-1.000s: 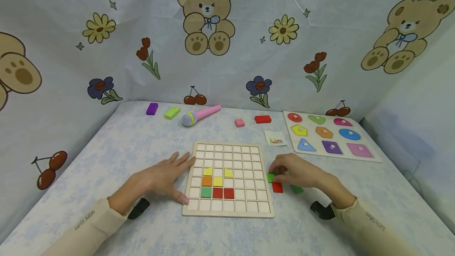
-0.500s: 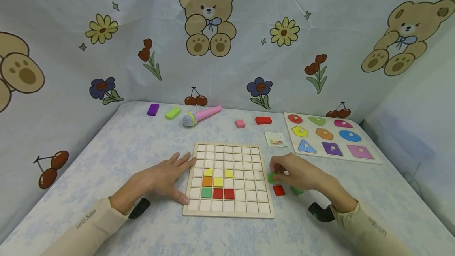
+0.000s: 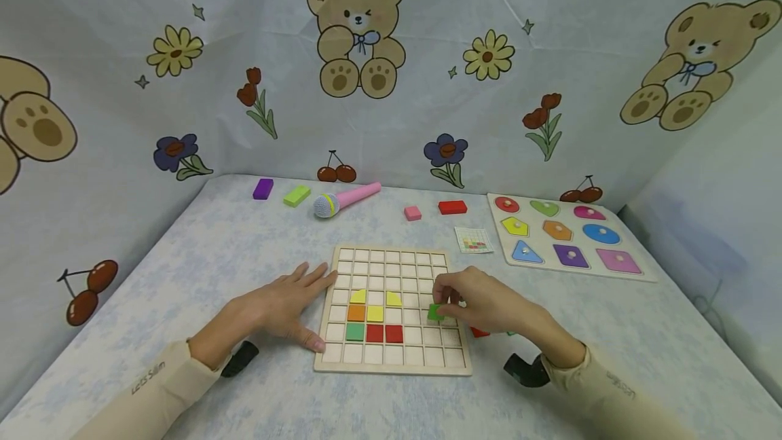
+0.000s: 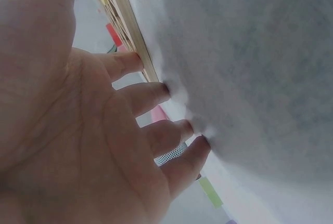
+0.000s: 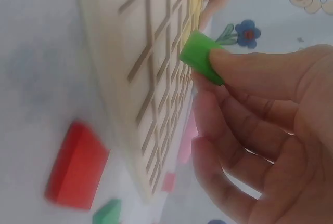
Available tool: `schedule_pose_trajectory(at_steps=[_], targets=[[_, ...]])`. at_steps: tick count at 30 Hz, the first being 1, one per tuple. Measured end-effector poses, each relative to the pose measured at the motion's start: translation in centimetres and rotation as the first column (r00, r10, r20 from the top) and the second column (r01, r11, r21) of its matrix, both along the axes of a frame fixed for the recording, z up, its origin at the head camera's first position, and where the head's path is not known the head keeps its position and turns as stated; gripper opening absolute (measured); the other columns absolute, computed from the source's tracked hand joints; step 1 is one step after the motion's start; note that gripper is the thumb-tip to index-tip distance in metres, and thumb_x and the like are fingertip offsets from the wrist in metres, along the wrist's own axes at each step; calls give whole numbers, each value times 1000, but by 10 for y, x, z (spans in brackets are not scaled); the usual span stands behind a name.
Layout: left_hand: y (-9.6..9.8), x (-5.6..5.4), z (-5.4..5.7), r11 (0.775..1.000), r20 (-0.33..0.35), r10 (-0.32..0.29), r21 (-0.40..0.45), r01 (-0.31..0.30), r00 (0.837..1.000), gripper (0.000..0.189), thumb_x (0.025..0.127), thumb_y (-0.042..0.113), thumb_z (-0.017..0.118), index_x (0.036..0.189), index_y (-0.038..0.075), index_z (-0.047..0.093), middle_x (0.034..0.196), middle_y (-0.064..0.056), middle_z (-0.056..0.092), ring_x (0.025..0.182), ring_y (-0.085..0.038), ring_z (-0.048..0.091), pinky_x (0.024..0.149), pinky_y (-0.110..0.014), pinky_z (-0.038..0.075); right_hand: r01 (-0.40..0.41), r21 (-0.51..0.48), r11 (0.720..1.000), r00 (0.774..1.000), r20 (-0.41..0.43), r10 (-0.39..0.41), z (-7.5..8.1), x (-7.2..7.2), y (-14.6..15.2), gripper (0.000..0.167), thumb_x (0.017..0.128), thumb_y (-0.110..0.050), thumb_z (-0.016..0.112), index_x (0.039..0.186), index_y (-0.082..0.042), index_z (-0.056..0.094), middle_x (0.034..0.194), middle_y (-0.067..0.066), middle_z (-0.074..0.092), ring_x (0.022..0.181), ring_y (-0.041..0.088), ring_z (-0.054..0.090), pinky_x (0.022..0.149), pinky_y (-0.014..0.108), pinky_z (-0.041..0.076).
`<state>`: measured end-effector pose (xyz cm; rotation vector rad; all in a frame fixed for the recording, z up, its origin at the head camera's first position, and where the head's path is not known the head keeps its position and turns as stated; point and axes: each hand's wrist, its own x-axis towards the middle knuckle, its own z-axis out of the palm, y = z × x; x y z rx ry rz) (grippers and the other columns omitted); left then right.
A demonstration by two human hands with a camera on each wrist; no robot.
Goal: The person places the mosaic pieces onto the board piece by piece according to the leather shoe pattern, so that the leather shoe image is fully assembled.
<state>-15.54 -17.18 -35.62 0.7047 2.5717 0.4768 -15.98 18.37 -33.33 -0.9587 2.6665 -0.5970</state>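
Note:
A light green tile (image 5: pixel 200 55) is pinched between the thumb and fingers of my right hand (image 3: pixel 482 301), over the right side of the wooden grid board (image 3: pixel 421 356). My left hand (image 3: pixel 277 307) lies with spread fingers at the board's left edge, thumb on the lower left corner. In the left wrist view its fingertips (image 4: pixel 132 62) meet the board's side and the tabletop. Yellow tiles (image 3: pixel 375 314), an orange tile (image 3: pixel 356 312), a darker green tile (image 3: pixel 354 331) and two red tiles (image 3: pixel 394 333) sit in the grid cells.
A red piece (image 5: pixel 78 167) and a green piece (image 5: pixel 107 212) lie right of the board. Behind are a pattern card (image 3: pixel 473 240), a shape puzzle (image 3: pixel 611 270), a pink toy microphone (image 3: pixel 357 193) and several blocks, including a red block (image 3: pixel 452 207).
My right hand has picked up the light green tile from beside the board and carried it left over the grid. The red piece shifted slightly. My left hand stays still.

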Motion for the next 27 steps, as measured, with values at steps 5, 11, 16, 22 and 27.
schedule_pose_trajectory(at_steps=[5, 11, 16, 22, 27], targets=[[0, 0, 0, 1000, -2, -1, 2, 1, 1000, 123, 71, 62, 80, 162, 10, 16, 168, -17, 9, 152, -49, 2, 119, -68, 14, -42, -34, 999, 999, 11, 42, 0, 3, -13, 9, 92, -16, 74, 91, -18, 65, 81, -13, 62, 75, 3, 57, 70, 22, 52], [1, 0, -1, 1000, 7, 0, 0, 0, 1000, 123, 71, 62, 81, 162, 10, 16, 169, -17, 8, 153, -49, 3, 118, -68, 14, -58, -35, 998, 998, 36, 60, -3, 6, -23, 10, 91, -15, 75, 92, -18, 66, 81, -13, 62, 75, 3, 56, 71, 24, 53], [0, 0, 0, 1000, 5, 3, -7, -3, 1000, 123, 71, 61, 81, 162, 10, 16, 168, -17, 9, 153, -49, 3, 119, -67, 14, -46, 7, 999, 999, -8, 46, -8, 9, -29, 10, 90, -17, 76, 91, -20, 67, 79, -17, 61, 73, 2, 55, 68, 21, 51], [0, -1, -1, 1000, 0, -2, -5, 2, 1000, 123, 71, 62, 80, 162, 10, 16, 168, -17, 9, 153, -49, 3, 119, -67, 14, -44, 41, 998, 997, -60, 46, -14, 11, -33, 7, 91, -20, 75, 92, -21, 68, 78, -17, 61, 68, 1, 53, 63, 19, 47], [0, 0, 0, 1000, 2, -2, -7, 2, 1000, 123, 71, 63, 80, 162, 11, 16, 168, -17, 9, 153, -48, 2, 119, -67, 14, -70, 45, 997, 995, -64, 73, -15, 14, -34, 10, 91, -17, 74, 85, -23, 69, 77, -17, 62, 66, 1, 53, 60, 19, 47]])
